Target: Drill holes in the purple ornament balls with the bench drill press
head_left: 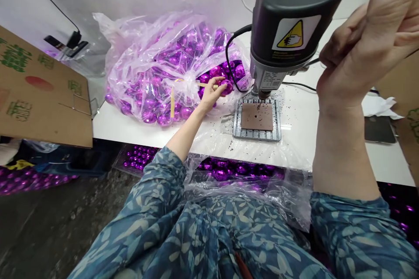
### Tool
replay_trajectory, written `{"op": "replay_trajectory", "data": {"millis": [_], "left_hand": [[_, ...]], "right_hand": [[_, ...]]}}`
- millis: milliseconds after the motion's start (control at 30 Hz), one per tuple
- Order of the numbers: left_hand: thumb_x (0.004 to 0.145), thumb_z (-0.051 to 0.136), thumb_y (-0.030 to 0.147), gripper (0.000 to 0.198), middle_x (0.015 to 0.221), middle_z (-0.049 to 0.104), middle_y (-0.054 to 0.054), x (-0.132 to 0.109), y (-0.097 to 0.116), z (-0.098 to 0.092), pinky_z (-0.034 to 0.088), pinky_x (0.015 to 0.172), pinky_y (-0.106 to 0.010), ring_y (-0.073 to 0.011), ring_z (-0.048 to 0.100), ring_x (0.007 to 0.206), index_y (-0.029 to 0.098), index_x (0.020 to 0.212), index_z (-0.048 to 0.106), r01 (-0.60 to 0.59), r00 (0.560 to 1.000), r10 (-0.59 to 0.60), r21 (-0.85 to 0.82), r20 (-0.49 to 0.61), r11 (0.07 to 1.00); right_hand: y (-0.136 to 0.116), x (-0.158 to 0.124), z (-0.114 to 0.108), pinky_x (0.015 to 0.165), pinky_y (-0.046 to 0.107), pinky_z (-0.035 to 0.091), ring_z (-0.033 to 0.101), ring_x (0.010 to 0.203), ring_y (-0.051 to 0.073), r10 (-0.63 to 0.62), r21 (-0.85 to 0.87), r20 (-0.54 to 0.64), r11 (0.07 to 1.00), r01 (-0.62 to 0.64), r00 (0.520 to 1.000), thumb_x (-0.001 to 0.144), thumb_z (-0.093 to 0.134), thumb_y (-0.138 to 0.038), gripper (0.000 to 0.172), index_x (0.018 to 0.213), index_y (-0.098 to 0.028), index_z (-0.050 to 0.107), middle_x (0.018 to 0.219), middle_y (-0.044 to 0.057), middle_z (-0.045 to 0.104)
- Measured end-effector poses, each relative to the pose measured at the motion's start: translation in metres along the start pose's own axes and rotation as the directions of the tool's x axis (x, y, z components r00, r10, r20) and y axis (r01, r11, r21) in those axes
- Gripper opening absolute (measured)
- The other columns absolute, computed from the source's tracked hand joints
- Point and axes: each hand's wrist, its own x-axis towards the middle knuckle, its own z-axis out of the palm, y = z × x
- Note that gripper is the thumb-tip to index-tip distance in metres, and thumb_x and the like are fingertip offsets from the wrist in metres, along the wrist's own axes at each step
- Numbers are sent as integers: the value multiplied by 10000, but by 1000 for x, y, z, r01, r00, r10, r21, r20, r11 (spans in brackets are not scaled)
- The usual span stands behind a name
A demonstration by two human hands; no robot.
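Left grip (211,94), shiny purple ball (228,89) at its fingertips

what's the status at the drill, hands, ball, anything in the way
Left hand at purple ball, grip unclear. Right hand raised, curled beside drill head. Dark crumbs littering brown block below.

The left-hand grip (212,96) holds a purple mirror-faceted ball (227,87) beside a clear plastic bag (187,85) of similar balls, located toward the left edge of the white worktop (303,102). The right-hand grip (368,37) is raised and curled beside a black-bodied drill press (294,0); its contents are hidden. Beneath the drill, a brown square plate (249,123) lies on a slotted grey base (278,124), near the worktop's front edge.
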Motion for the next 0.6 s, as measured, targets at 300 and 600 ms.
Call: {"op": "replay_trajectory", "data": {"millis": [300,600], "left_hand": [[1063,634,515,442,1375,771,-143,-60,15,30,654,1055,-546,-303,750,1282,273,1430,677,319,941,-233,-410,246,855],[833,927,455,628,1375,785,-128,-63,2,77,539,1228,-562,-289,745,1304,217,1358,679,170,976,-105,-368,192,914]], "right_hand": [[9,2,-1,584,190,502,235,365,-7,-41,-21,-17,999,40,999,705,613,-722,703,661,-190,155,440,-82,209],[10,3,-6,416,184,164,232,363,-33,-83,-35,53,996,85,995,690,554,-801,766,672,-174,114,445,-70,221]]}}
